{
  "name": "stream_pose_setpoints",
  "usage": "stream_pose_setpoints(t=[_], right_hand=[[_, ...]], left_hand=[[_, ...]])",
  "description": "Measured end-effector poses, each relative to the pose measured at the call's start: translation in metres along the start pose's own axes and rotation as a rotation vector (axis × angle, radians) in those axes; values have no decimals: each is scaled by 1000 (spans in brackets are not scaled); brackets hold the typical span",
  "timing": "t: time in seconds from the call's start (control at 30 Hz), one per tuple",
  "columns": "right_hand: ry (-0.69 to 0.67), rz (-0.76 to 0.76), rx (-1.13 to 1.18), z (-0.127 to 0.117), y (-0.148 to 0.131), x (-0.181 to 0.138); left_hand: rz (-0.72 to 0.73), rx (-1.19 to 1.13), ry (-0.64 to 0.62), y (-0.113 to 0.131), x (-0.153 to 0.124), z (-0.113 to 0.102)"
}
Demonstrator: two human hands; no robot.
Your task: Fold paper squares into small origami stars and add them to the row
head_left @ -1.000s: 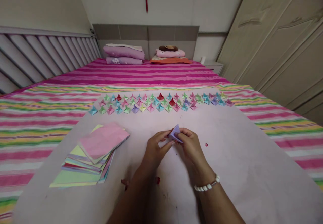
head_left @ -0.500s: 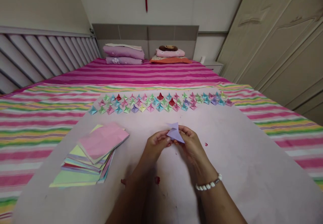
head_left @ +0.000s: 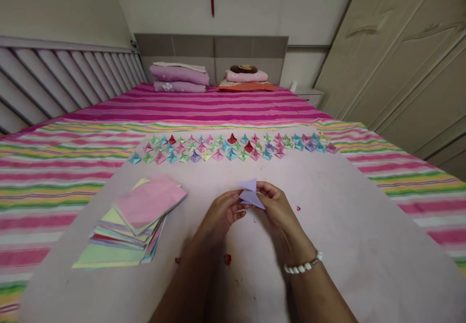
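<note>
A piece of folded purple paper [head_left: 250,194] with pointed corners is held up between my two hands, above the pale board. My right hand [head_left: 274,204] pinches its right side between thumb and fingers. On the other side, my left hand [head_left: 226,210] has its thumb and index finger at the paper's left edge, the lower fingers loosely curled. Beyond them stand rows of small folded paper pieces [head_left: 231,155] in red, pink, green, blue, purple and yellow. To the left lies a loose stack of coloured paper sheets [head_left: 151,201], pink on top.
The pale board [head_left: 349,226] rests on a striped bedspread [head_left: 40,182]. Small red scraps [head_left: 227,259] lie near my forearms. Folded bedding [head_left: 179,77] and a pillow stack [head_left: 247,76] sit by the headboard [head_left: 192,46]. A wardrobe [head_left: 407,70] stands at right.
The purple paper has spread, its upper and lower points now further apart. My left fingers have loosened and shifted slightly down; my right hand keeps its hold.
</note>
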State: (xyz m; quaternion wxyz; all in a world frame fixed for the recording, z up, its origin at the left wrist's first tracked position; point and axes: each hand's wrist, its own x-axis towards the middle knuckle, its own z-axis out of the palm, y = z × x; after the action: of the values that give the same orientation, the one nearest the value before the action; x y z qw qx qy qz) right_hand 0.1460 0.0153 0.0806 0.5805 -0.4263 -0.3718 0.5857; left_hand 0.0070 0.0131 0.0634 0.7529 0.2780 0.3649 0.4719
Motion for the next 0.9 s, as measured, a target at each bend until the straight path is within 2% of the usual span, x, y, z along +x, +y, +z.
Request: stream_pose_setpoints(t=[0.4, 0.73, 0.9], right_hand=[[14, 120, 58, -2, 0, 1], [-67, 96, 37, 2, -3, -3], [-23, 34, -52, -2, 1, 1]], left_hand=[[25, -49, 19, 0, 0, -4], [19, 118, 31, 3, -2, -6], [58, 187, 75, 0, 1, -9]])
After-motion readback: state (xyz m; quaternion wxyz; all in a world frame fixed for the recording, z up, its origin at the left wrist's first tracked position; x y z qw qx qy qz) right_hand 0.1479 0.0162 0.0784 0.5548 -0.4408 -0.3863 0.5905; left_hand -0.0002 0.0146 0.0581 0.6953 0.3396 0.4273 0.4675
